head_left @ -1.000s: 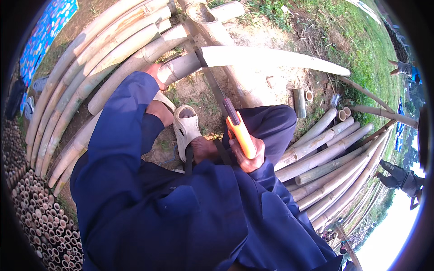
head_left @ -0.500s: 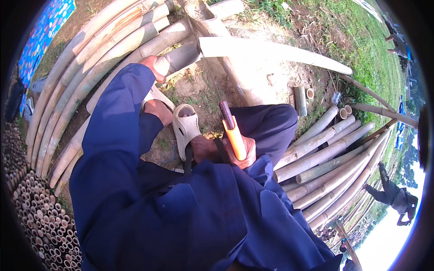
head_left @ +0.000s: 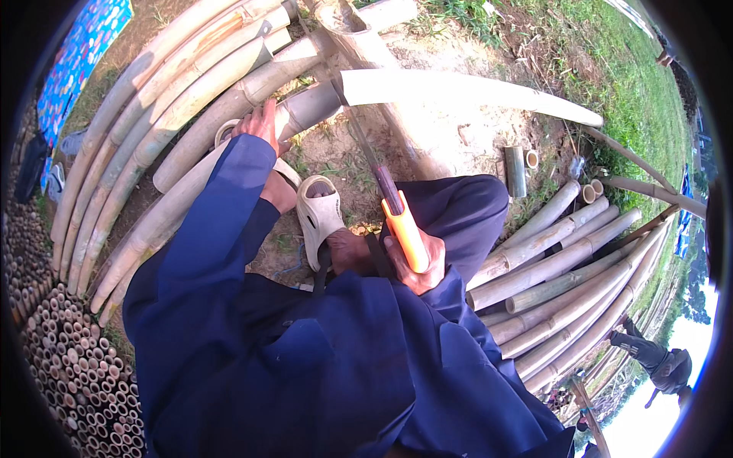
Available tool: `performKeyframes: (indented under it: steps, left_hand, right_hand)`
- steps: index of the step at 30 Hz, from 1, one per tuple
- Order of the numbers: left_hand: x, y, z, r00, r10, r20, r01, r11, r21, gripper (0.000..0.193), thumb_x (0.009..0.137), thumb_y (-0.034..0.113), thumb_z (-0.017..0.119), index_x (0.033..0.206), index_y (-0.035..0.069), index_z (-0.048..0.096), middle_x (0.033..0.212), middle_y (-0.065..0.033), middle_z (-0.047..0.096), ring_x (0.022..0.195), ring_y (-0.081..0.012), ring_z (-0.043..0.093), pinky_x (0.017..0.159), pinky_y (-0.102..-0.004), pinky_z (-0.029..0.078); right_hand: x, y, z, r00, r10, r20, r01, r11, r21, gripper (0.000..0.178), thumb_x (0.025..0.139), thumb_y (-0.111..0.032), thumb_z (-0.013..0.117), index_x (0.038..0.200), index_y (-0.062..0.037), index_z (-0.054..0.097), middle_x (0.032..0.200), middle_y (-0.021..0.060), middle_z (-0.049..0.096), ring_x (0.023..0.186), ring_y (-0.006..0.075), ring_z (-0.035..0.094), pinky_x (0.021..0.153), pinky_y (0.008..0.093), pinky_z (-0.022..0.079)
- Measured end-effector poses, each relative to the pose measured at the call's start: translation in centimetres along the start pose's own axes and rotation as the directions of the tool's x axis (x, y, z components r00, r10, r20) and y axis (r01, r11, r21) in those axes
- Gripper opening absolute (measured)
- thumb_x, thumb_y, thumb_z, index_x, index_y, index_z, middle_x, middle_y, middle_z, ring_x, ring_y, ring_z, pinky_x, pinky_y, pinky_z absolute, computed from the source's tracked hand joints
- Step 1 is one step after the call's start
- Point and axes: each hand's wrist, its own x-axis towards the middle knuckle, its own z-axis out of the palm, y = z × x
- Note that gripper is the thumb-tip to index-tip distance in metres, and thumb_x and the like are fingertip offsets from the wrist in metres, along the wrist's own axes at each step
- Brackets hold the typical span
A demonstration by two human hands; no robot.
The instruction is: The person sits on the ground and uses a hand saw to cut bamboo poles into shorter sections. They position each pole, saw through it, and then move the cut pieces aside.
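Right hand (head_left: 416, 267) closed around the orange handle of a saw (head_left: 389, 198); blade meets the bamboo pole (head_left: 427, 90) lying across a wooden rest (head_left: 359, 34). Left hand (head_left: 256, 126) wrapped over the pole's grey end. Cream sandal (head_left: 317, 214) below

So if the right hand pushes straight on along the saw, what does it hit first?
Probably the bamboo pole: the right hand holds the saw, whose blade already runs up to the pole near its cut; depth is unclear.

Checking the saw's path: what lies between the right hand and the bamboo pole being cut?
In the head view, only the saw spans from right hand to bamboo pole, above bare dirt.
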Motion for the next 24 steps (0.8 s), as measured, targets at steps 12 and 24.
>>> performKeyframes:
  steps: [12, 24]
  left_hand:
    - [3.5, -1.0, -1.3, 0.958, -0.072, 0.277, 0.085, 0.996, -0.033, 0.092, 0.062, 0.03, 0.094, 0.143, 0.005, 0.056, 0.126, -0.0261, 0.067, 0.123, -0.0416, 0.063, 0.105, -0.0468, 0.05]
    - [5.2, -3.6, 0.2, 0.954, 0.006, 0.301, 0.044, 0.986, -0.16, 0.081, 0.06, 0.031, 0.092, 0.13, 0.003, 0.065, 0.117, -0.028, 0.07, 0.113, -0.0399, 0.068, 0.098, -0.0449, 0.054]
  right_hand:
    - [-2.5, -0.6, -2.3, 0.998, 0.015, 0.066, -0.018, 0.999, 0.038, 0.018, 0.089, -0.004, 0.07, 0.107, 0.0024, 0.07, 0.076, 0.014, 0.069, 0.063, 0.0291, 0.067, 0.064, 0.0381, 0.054]
    - [-3.4, -1.2, -4.8, 0.995, -0.057, 0.079, 0.061, 0.997, -0.045, 0.036, 0.09, -0.004, 0.068, 0.126, 0.0027, 0.069, 0.091, 0.0153, 0.076, 0.082, 0.026, 0.077, 0.075, 0.0318, 0.058]
